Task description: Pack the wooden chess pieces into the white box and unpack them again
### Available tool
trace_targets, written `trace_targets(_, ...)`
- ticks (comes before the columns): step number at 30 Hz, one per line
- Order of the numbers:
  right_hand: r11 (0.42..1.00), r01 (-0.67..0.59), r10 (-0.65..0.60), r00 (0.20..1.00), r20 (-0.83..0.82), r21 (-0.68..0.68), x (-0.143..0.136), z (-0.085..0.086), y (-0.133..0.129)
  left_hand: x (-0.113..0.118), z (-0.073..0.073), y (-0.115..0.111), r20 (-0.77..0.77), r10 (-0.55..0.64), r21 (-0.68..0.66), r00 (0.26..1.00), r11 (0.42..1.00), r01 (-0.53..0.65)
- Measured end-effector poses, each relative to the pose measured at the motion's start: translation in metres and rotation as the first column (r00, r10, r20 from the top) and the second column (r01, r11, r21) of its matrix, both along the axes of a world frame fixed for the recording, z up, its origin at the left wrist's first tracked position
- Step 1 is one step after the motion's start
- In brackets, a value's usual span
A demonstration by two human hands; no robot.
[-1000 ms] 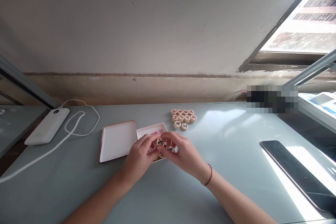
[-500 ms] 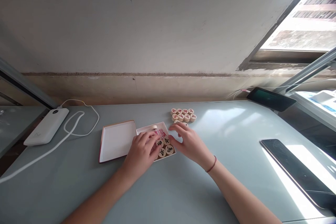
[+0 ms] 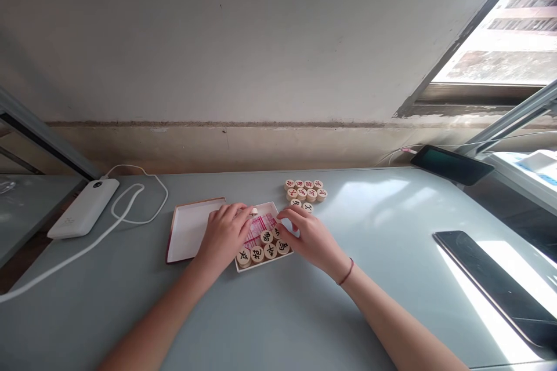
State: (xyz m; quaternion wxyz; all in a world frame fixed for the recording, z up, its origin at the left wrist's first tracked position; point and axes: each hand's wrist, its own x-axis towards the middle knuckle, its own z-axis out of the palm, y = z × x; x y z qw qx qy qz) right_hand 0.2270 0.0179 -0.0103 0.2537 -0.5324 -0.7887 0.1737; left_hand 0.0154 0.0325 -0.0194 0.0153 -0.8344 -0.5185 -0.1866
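A shallow white box [image 3: 236, 267] with a pink-patterned bottom holds several round xiangqi pieces [image 3: 257, 254] with black characters along its near side. My left hand [image 3: 225, 232] lies over the box's left side, fingers stretched; their tips are by a piece [image 3: 253, 213] near the far wall. At the right wall, my right hand [image 3: 311, 239] has thumb and index finger apart, close to a piece [image 3: 276, 232] that they partly cover. Behind it, red-lettered pieces [image 3: 310, 194] stand in short stacks, with two black-lettered ones [image 3: 308, 207] in front.
Left of the box lies its open lid [image 3: 187, 232]. A white power bank [image 3: 85, 208] with a white cable [image 3: 93, 249] is farther left. On the right are a phone [image 3: 487, 284] and another dark device [image 3: 452, 163] near the wall.
My left hand has moved left, uncovering more pieces and the pink bottom of the box. My right hand has come slightly closer to the box, showing the two black-lettered pieces behind it.
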Motion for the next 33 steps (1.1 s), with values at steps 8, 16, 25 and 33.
trace_targets(8, 0.997, -0.037, 0.039, 0.999, -0.024, 0.072, -0.004, 0.000, -0.002, 0.006, 0.003, 0.003, 0.011, 0.004, -0.033, 1.000, 0.999, -0.003)
trace_targets(16, 0.909, -0.194, 0.223, 0.974, -0.037, 0.368, -0.017, -0.003, -0.011, 0.016, 0.026, -0.017, 0.532, 0.075, -0.289, 0.844, 0.952, 0.098)
trace_targets(25, 0.917, 0.288, -0.324, 0.942, 0.092, 0.277, 0.012, 0.003, 0.004, 0.015, 0.022, -0.025, 0.583, 0.185, -0.448, 0.791, 0.885, 0.123)
trace_targets(33, 0.931, 0.362, -0.353, 0.863, 0.361, 0.045, 0.034, -0.009, 0.017, 0.013, 0.022, -0.026, 0.528, 0.103, -0.421, 0.843, 0.894, 0.154)
